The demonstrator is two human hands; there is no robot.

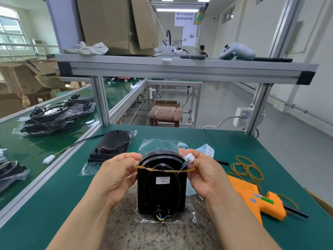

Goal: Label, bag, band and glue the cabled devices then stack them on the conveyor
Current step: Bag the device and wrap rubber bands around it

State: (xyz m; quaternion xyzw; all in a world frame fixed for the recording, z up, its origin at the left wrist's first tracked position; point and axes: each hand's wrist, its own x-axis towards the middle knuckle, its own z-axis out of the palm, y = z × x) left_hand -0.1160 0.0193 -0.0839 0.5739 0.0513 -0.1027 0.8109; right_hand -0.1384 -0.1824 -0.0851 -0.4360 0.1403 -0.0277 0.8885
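Your left hand (119,175) and right hand (201,175) each pinch an end of the rubber band (162,170), stretched across the bagged device (162,188), which stands just left of the orange glue gun (246,193).

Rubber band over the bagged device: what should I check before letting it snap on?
1. Rubber band stretched across device front, pinched by left hand and right hand: ok.
2. Label on device: ok.
3. Bag around device: ok.
4. Connector secured under band: not ok, right hand holds it above.
5. Band looped behind device: cannot tell, hidden.
6. Glue gun lying at right: ok.
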